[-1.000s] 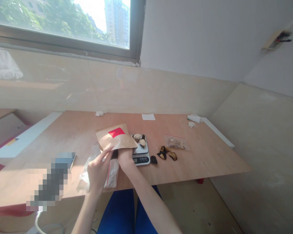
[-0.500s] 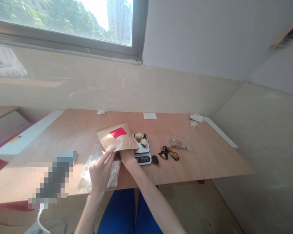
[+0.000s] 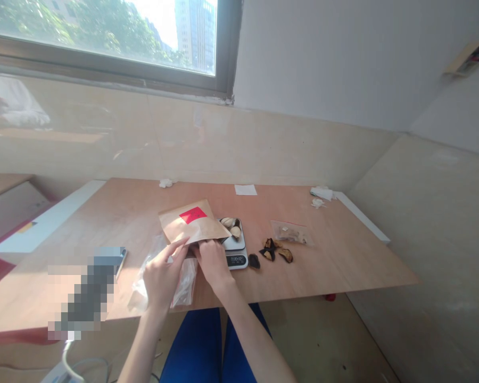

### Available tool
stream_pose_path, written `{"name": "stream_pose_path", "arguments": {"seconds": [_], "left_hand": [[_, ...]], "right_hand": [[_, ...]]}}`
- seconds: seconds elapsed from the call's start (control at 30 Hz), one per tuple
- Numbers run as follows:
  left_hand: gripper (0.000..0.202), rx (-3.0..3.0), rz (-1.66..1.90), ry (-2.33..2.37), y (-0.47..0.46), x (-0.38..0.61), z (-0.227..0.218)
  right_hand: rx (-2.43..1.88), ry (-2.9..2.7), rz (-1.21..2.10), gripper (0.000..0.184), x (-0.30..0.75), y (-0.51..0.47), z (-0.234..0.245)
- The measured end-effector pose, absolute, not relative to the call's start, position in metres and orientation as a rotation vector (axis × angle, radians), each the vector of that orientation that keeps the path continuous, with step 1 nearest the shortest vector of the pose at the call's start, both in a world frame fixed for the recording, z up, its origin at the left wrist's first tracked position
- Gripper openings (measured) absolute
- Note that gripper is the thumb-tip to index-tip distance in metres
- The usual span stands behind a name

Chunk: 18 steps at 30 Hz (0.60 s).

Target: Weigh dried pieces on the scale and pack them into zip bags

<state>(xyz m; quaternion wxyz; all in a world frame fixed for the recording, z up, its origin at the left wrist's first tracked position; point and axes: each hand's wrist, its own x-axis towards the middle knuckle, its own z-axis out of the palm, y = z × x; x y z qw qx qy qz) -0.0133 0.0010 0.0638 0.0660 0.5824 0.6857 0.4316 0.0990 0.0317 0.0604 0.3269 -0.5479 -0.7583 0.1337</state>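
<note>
Pinching the paper bag [image 3: 198, 229] over the desk [image 3: 327, 276] with the left hand [image 3: 162, 274]; at its mouth with the right hand [image 3: 214, 261] — cannot tell if holding anything; probably light, soft, easily creased — best held by the rim.

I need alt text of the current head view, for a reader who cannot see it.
A person's left hand holds a brown paper bag with a red label; the right hand is at its mouth. To the right, a white digital scale bears pale and dark pieces; dark-edged slices and a clear zip bag lie farther right on the wooden table.
</note>
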Motion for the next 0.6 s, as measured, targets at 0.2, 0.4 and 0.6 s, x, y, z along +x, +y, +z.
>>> {"name": "stream_pose_path", "arguments": {"seconds": [0.2, 0.4, 0.6], "left_hand": [[0.032, 1.597, 1.259, 2.1, 0.007, -0.015, 0.078], [0.031, 1.369, 1.378, 2.124, 0.046, -0.021, 0.114], [0.058, 1.257, 1.693, 1.869, 0.1, -0.038, 0.129]], "right_hand": [[-1.333, -1.614, 0.445, 0.018, 0.126, -0.011, 0.065], [-1.491, -1.416, 0.4, 0.021, 0.167, -0.009, 0.039], [-1.676, -1.58, 0.25, 0.026, 0.174, 0.018, 0.03]]}}
